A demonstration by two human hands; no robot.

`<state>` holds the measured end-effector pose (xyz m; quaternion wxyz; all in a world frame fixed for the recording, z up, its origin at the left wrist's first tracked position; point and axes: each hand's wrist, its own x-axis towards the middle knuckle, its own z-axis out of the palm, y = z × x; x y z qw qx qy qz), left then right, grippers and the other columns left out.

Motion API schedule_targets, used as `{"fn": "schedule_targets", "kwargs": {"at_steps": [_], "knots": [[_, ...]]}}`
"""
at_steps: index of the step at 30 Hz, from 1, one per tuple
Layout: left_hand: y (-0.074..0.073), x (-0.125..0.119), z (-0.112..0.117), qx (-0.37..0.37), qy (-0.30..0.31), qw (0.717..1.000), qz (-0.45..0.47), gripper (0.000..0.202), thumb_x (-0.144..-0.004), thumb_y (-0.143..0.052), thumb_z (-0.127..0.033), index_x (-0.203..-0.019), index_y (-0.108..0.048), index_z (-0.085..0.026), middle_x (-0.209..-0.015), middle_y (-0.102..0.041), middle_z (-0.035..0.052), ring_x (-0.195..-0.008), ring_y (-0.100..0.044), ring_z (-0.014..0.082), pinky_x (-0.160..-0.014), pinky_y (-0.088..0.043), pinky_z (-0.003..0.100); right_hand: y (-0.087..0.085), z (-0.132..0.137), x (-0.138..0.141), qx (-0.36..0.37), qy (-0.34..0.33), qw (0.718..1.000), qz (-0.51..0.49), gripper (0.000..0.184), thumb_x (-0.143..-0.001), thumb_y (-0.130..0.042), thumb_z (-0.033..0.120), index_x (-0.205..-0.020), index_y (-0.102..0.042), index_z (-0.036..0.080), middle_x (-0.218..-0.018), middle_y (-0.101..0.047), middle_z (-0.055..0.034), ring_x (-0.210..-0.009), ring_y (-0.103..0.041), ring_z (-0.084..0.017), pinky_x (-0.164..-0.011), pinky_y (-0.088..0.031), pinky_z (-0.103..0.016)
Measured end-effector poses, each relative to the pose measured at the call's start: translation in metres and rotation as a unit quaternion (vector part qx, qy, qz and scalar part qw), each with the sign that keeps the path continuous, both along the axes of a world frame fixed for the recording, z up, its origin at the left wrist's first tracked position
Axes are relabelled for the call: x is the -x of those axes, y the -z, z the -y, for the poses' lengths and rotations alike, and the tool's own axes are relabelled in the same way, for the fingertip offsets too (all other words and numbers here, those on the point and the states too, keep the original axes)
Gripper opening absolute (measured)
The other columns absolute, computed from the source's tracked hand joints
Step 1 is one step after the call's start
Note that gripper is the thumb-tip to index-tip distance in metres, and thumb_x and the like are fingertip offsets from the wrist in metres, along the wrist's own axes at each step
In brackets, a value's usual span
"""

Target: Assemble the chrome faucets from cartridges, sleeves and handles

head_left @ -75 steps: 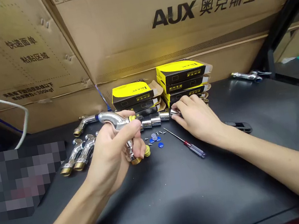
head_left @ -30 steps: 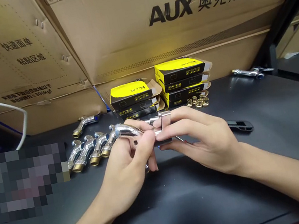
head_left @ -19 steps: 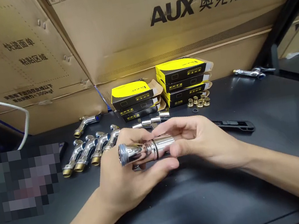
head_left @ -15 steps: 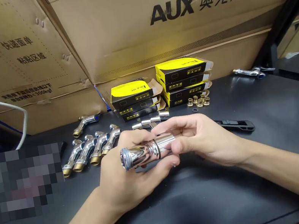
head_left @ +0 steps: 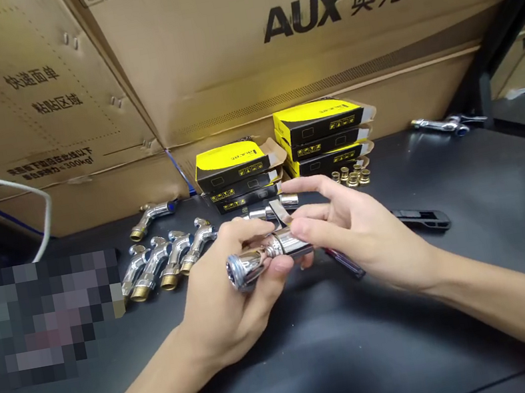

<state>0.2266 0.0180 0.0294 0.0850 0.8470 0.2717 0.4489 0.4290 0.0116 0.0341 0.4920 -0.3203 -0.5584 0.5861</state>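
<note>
My left hand (head_left: 232,296) is closed round a chrome faucet body (head_left: 249,268), its round open end facing me. My right hand (head_left: 357,230) pinches a chrome handle cap (head_left: 293,240) that sits on the faucet's right end; its upper fingers are stretched out. Both hands hover just above the black table (head_left: 322,362). Under my right hand lies a small screwdriver (head_left: 343,265), mostly hidden.
Several chrome faucets with brass threads (head_left: 167,262) lie in a row at left. More chrome caps (head_left: 274,206) lie ahead, brass nuts (head_left: 353,177) to their right, before stacked yellow-black boxes (head_left: 318,139). A black tool (head_left: 422,220) lies right. Large cardboard cartons (head_left: 265,40) stand behind.
My right hand took a chrome cap from the row on the table and brought it to the faucet. The left hand turned the faucet so its open end faces me.
</note>
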Motion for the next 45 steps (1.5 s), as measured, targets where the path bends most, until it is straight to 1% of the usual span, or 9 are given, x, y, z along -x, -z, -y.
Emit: {"fn": "schedule_targets", "kwargs": {"at_steps": [4,7,13,17,23,29,37,42,45], "knots": [[0.005,0.004,-0.003,0.025,-0.040,0.997,0.055,0.019,-0.097,-0.059,-0.028,-0.116,-0.056,-0.028,-0.091,-0.068,0.0012,-0.075,-0.065,0.0163,-0.070,-0.050,0.032,0.002,-0.005,-0.003,-0.002,0.036,0.999,0.012,0.039,-0.092,-0.070,0.033,-0.126,-0.056,0.020,-0.089,-0.072,0.0000,-0.070,-0.068,-0.012,-0.068,-0.057,-0.026],[0.006,0.004,-0.002,0.122,-0.027,0.985,0.116,0.017,-0.102,-0.052,-0.037,-0.114,-0.056,-0.026,-0.077,-0.065,-0.0010,-0.066,-0.063,0.0154,-0.065,-0.049,0.031,0.005,-0.005,-0.002,-0.102,0.099,0.989,0.036,0.048,-0.088,-0.075,0.028,-0.130,-0.054,0.023,-0.101,-0.072,-0.0020,-0.087,-0.071,-0.016,-0.081,-0.059,-0.030],[0.004,-0.001,0.002,0.267,0.026,0.950,0.161,0.028,-0.103,-0.045,-0.048,-0.113,-0.055,-0.024,-0.075,-0.064,-0.0007,-0.067,-0.064,0.0172,-0.064,-0.051,0.032,0.005,0.002,-0.004,-0.378,0.150,0.900,0.159,0.023,-0.088,-0.075,0.019,-0.107,-0.065,0.024,-0.112,-0.070,-0.0060,-0.105,-0.068,-0.020,-0.096,-0.056,-0.037],[0.005,-0.001,0.005,0.236,0.025,0.959,0.154,0.027,-0.104,-0.044,-0.047,-0.114,-0.057,-0.026,-0.079,-0.064,-0.0005,-0.066,-0.063,0.0162,-0.063,-0.051,0.031,0.003,0.001,-0.007,-0.453,0.144,0.859,0.193,0.025,-0.088,-0.076,0.018,-0.109,-0.065,0.024,-0.109,-0.071,-0.0059,-0.109,-0.067,-0.020,-0.095,-0.056,-0.037],[0.003,-0.002,0.004,0.096,-0.049,0.992,0.066,0.022,-0.088,-0.071,-0.041,-0.096,-0.062,-0.022,-0.101,-0.067,0.0033,-0.079,-0.068,0.0171,-0.072,-0.057,0.031,0.004,0.003,-0.005,-0.374,0.124,0.904,0.164,0.019,-0.088,-0.077,0.024,-0.105,-0.068,0.024,-0.105,-0.074,-0.0041,-0.102,-0.070,-0.019,-0.090,-0.059,-0.034],[0.002,-0.006,0.002,0.110,-0.034,0.990,0.084,0.036,-0.082,-0.080,-0.040,-0.104,-0.056,-0.025,-0.086,-0.068,-0.0018,-0.068,-0.069,0.0157,-0.059,-0.056,0.027,0.001,0.006,-0.006,-0.281,0.104,0.947,0.116,0.015,-0.083,-0.082,0.023,-0.094,-0.072,0.025,-0.101,-0.075,-0.0032,-0.097,-0.071,-0.019,-0.087,-0.059,-0.035],[0.003,-0.008,0.002,0.149,-0.041,0.983,0.094,0.033,-0.081,-0.080,-0.036,-0.102,-0.057,-0.025,-0.090,-0.070,-0.0026,-0.071,-0.069,0.0160,-0.061,-0.057,0.028,0.006,0.005,-0.003,-0.267,0.112,0.952,0.099,0.016,-0.082,-0.082,0.021,-0.094,-0.072,0.024,-0.104,-0.074,-0.0042,-0.103,-0.070,-0.021,-0.092,-0.058,-0.037],[0.005,-0.008,0.003,0.095,-0.037,0.991,0.087,0.036,-0.080,-0.082,-0.038,-0.102,-0.057,-0.026,-0.093,-0.068,-0.0038,-0.076,-0.069,0.0143,-0.070,-0.059,0.027,0.006,0.007,-0.002,-0.271,0.103,0.952,0.098,0.019,-0.082,-0.082,0.015,-0.094,-0.072,0.025,-0.103,-0.073,-0.0015,-0.102,-0.069,-0.018,-0.092,-0.057,-0.033],[0.004,-0.008,0.003,0.066,-0.046,0.994,0.068,0.034,-0.081,-0.080,-0.040,-0.102,-0.057,-0.027,-0.092,-0.066,-0.0034,-0.076,-0.069,0.0142,-0.068,-0.058,0.027,0.001,0.008,-0.003,-0.223,0.093,0.967,0.085,0.017,-0.080,-0.083,0.016,-0.092,-0.073,0.023,-0.097,-0.074,-0.0004,-0.094,-0.071,-0.016,-0.087,-0.058,-0.029]]}}
